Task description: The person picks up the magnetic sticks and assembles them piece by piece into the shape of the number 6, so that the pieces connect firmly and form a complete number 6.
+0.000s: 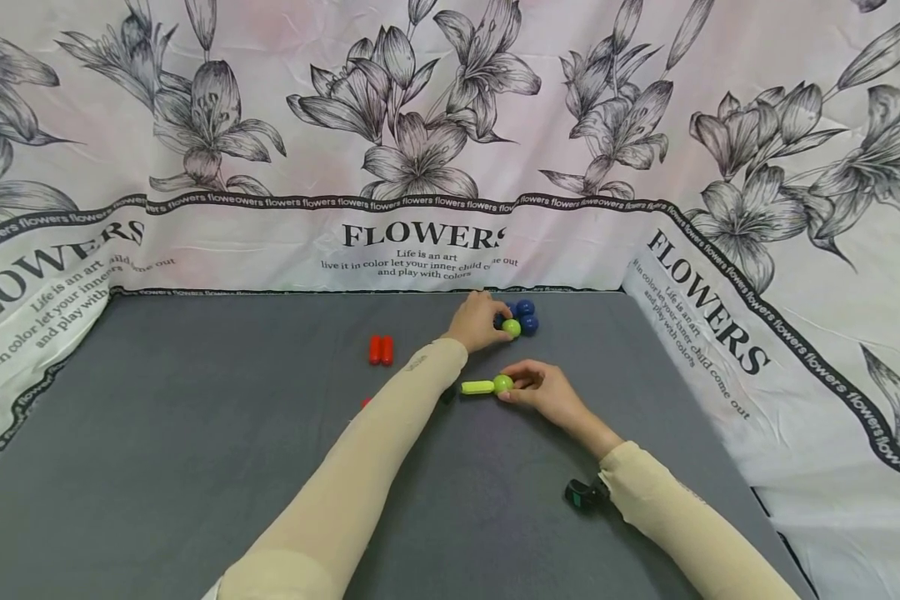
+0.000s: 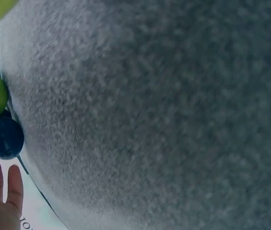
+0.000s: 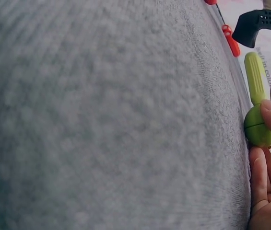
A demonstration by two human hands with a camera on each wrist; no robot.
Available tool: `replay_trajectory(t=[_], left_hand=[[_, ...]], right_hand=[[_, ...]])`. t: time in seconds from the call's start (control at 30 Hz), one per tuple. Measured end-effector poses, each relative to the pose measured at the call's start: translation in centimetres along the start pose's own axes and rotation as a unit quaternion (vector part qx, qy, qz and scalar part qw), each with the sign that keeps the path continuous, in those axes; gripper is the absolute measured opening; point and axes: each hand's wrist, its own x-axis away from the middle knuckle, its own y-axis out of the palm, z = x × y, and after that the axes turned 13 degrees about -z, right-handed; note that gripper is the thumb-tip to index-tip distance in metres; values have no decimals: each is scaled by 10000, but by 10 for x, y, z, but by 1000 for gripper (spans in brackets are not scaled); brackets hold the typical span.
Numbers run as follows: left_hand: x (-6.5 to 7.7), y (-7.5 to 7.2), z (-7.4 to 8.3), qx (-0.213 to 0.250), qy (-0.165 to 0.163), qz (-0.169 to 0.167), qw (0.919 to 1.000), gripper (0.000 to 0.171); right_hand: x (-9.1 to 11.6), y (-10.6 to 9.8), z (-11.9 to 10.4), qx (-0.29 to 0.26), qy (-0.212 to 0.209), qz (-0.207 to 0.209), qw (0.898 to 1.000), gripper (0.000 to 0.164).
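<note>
At the far side of the grey table, my left hand pinches a light green ball between thumb and fingers, right beside several dark blue balls. In the left wrist view the thumb lies over that ball, with a blue ball close by the fingers. Nearer the body, my right hand holds a second green ball by its right side. From this ball a ridged green stick points left. The right wrist view shows the thumb on the ball, which has a seam.
Two short red sticks lie side by side left of the left hand. Another red piece is mostly hidden behind the left sleeve. A black wrist camera hangs at the right cuff. Flower-printed cloth borders the table's back and sides.
</note>
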Motion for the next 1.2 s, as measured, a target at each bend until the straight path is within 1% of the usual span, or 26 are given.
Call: replay_trajectory(t=[0.13,0.4,0.5,0.57,0.73,0.9,1.0,1.1,1.2], left_hand=[[0,0,0,-181,-9,50,9998,39],[2,0,-1,-267,26,31,9996,37],[3,-1,-1,-275,67,0,9996,38],[4,-3,-1,-268,113,13,9996,38],[8,-7,0,-152,368,123,9991,36],[14,-15,0,-135,663,239,9974,35],[18,-18,0,-134,756,248,9967,37],[22,-21,-1,21,880,194,9959,38],[29,-24,-4,454,1043,68,9935,39]], right_hand=[[-1,0,-1,-7,0,14,10000,36],[-3,2,-1,17,5,-54,10000,37],[-2,4,-5,5,57,-71,10000,37],[2,5,-13,2,45,-94,9999,37],[11,5,-32,27,37,-138,9999,37],[13,3,-35,23,-19,-143,9999,36],[12,3,-33,33,-28,-135,9999,35],[12,3,-33,51,-20,-110,9999,35],[13,5,-33,35,-4,-91,10000,36]])
